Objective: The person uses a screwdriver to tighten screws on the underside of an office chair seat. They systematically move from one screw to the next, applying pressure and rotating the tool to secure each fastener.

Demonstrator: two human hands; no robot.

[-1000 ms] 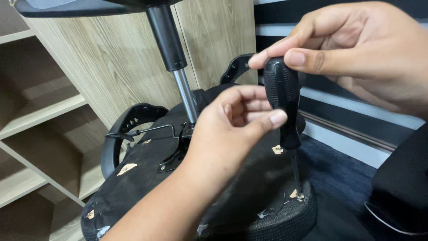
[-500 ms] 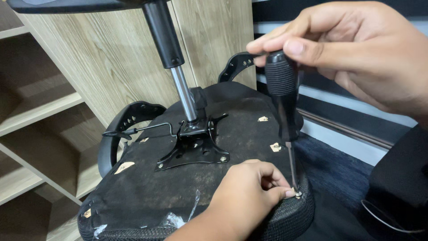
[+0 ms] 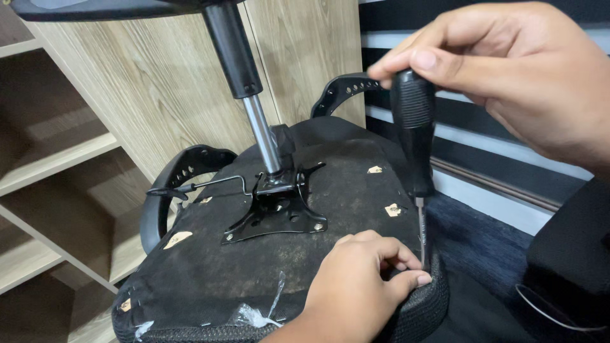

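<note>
Since half a second ago, almost nothing has moved: the left hand stays at the edge of the upturned chair seat, fingers pinched together around the screwdriver tip. The right hand stays clamped on the black handle, holding the tool upright. A metal mounting plate sits mid-seat.

Both hands on a black screwdriver, tip perhaps at the upturned chair seat.

The mounting plate sits at frame centre on the upturned seat. Screwdriver stands upright at centre right; shelves occupy the left.
</note>
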